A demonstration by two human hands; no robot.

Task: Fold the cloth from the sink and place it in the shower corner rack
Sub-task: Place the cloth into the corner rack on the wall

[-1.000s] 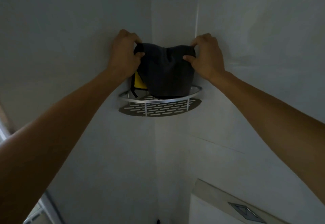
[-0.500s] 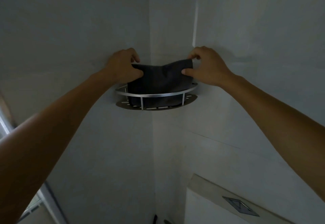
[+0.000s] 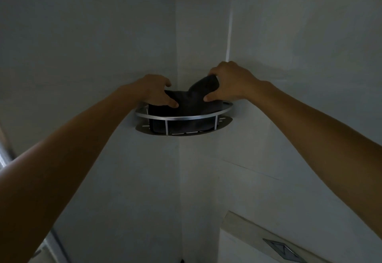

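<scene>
A dark grey folded cloth (image 3: 189, 107) sits inside the metal corner rack (image 3: 182, 117), which is fixed where two pale walls meet. My left hand (image 3: 156, 92) rests on the cloth's left side, thumb pressing its top, fingers spread over the back. My right hand (image 3: 229, 84) pinches the cloth's right corner, which stands raised above the rack's rail. Most of the cloth's lower part lies behind the rail and its two uprights.
Pale tiled walls surround the rack on both sides. A white toilet tank with a metal flush button (image 3: 283, 249) stands at the lower right. A metal door frame edge (image 3: 6, 153) shows at the far left.
The cloth went down from above the rack into it. My left hand flattened onto its left side, while my right hand keeps the right corner lifted.
</scene>
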